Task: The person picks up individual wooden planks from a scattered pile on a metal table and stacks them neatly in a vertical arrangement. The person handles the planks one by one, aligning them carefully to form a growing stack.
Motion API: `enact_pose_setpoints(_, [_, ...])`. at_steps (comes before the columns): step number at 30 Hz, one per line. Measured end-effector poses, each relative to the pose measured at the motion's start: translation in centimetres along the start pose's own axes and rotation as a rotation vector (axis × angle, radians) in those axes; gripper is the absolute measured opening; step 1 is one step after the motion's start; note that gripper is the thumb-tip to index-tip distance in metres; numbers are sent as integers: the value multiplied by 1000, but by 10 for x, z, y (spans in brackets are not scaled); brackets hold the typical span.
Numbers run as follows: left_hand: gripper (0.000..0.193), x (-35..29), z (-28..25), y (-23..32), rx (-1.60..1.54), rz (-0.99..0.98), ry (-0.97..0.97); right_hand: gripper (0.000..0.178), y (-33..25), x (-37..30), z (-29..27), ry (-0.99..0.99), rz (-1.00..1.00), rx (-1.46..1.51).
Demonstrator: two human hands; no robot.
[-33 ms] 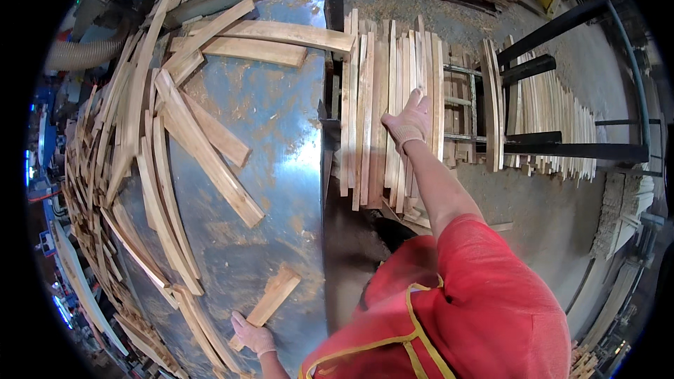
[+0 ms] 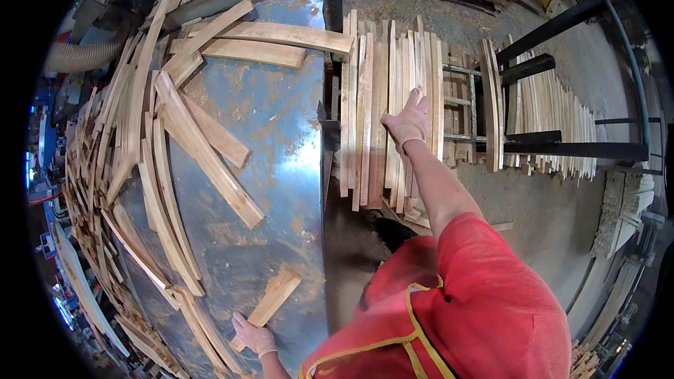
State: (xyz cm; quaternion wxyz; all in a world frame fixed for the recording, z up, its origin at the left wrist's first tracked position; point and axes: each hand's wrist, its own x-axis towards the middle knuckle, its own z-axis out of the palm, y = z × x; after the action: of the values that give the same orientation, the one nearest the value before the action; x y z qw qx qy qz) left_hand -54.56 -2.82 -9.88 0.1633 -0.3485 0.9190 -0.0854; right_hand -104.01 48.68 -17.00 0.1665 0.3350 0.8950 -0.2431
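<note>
Fingers of the right hand (image 2: 408,121) lie flat and spread on the stack of upright wooden slats (image 2: 379,112) beside the metal table (image 2: 281,126) — the left hand (image 2: 251,335) presses a short wooden piece (image 2: 270,300) on the table's near end, fingers extended.

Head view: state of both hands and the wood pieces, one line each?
left hand: gloved, resting on the short wood block
short wood block: flat on the metal table, apart from the other pieces
right hand: gloved, pressed on the stacked slats
stacked slats: lying side by side on the rack
long slats: scattered loose on the table
</note>
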Motion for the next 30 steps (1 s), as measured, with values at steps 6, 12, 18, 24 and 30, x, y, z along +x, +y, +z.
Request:
enact_pose_setpoints(6, [74,-5,-5,7,-62,-40,-75,111,64,2,-65,80,-218,306])
enact_pose_setpoints(12, [75,0,-3,1,-36,-25,-72,107,163,98,-80,279,-121,-96])
enact_pose_setpoints(18, [79,12,7,-14,20,20,-69,102,195,158,-29,111,-209,171])
enact_pose_setpoints(24, [83,-3,2,-3,57,-93,-120,51,82,72,-40,137,-505,-191])
enact_pose_setpoints(30, [84,9,-5,2,27,-76,-101,70,7,19,75,43,-168,548])
